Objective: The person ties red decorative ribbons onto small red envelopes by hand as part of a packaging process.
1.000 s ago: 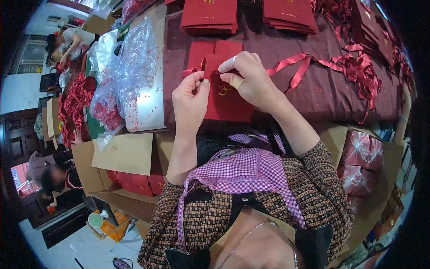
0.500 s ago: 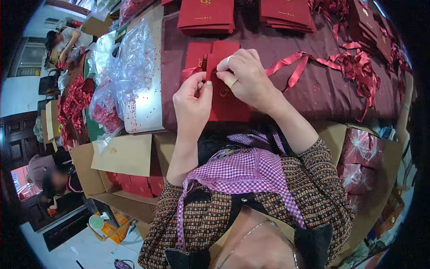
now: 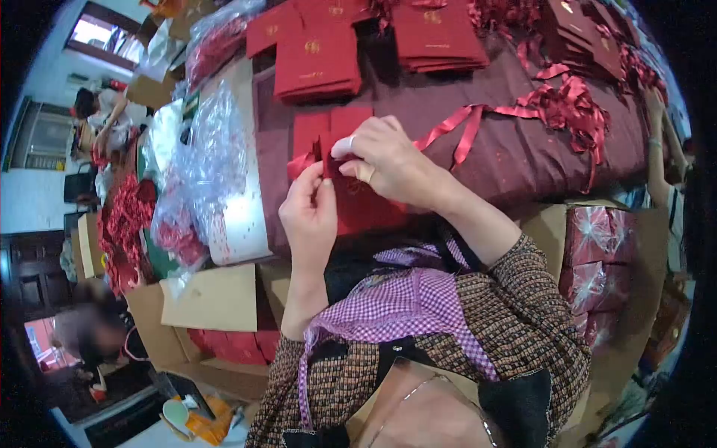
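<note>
Through the head camera I saw the red card lying at the near edge of the maroon table, gripped by both hands. The left hand was pinched shut on the card's left edge, just below a short ribbon end, and the right hand had its fingertips clamped on the card's top corner. Stacks of red cards sat at the table's far side, loose ribbons trailed across its right part, and plastic bags lay along its left edge.
</note>
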A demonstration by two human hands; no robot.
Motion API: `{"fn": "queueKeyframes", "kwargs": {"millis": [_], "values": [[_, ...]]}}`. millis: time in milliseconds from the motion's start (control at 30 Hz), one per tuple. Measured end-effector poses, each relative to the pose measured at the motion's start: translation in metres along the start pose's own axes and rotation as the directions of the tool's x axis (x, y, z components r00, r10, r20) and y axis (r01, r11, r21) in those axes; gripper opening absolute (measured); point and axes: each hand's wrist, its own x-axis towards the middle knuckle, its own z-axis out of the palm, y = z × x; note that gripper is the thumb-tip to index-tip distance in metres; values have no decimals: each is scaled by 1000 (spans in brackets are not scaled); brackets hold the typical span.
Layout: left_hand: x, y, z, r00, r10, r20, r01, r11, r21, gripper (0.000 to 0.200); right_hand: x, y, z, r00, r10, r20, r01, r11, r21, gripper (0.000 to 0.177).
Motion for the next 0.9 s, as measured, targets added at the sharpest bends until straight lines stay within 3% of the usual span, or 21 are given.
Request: {"fn": "queueKeyframes", "kwargs": {"millis": [133, 267, 467, 533, 633, 700, 800, 833, 900], "values": [[-2, 7, 3, 997, -65, 32, 67, 995, -74, 20, -5, 3, 1, 999, 8, -52, -10, 1000, -28, 15], [-3, 8, -2, 993, 8, 116, 0, 997, -73, 19, -8, 3, 4, 990, -63, -123, 55, 996, -68, 14], [3, -5, 0, 987, -109, 116, 134, 962, -236, 18, -9, -2, 1, 987, -85, -140, 84, 996, -10, 16], [2, -13, 1, 997, 12, 80, -10, 1000, -27, 19, -10, -2, 1, 989, -75, -131, 75, 997, -1, 16], [5, -15, -3, 993, 9, 114, -7, 1000, -23, 14, -9, -4, -6, 992, -113, -56, 112, 993, -24, 16], [6, -12, -4, 989, -4, 148, 9, 999, -37, 12, 0, -6, -20, 993, -69, 92, 53, 985, 164, 18], [5, 1, -4, 955, 167, 243, -185, 981, 52, 8, 10, -3, -23, 979, -195, 57, 193, 980, 39, 20], [5, 2, -4, 956, 166, 244, -184, 981, 54, 8, 13, -3, -23, 967, -244, 70, 247, 968, -41, 20], [5, 4, -5, 965, 100, 244, -110, 994, 27, 8, 14, 3, -22, 970, -230, 82, 227, 973, 47, 17]]}}
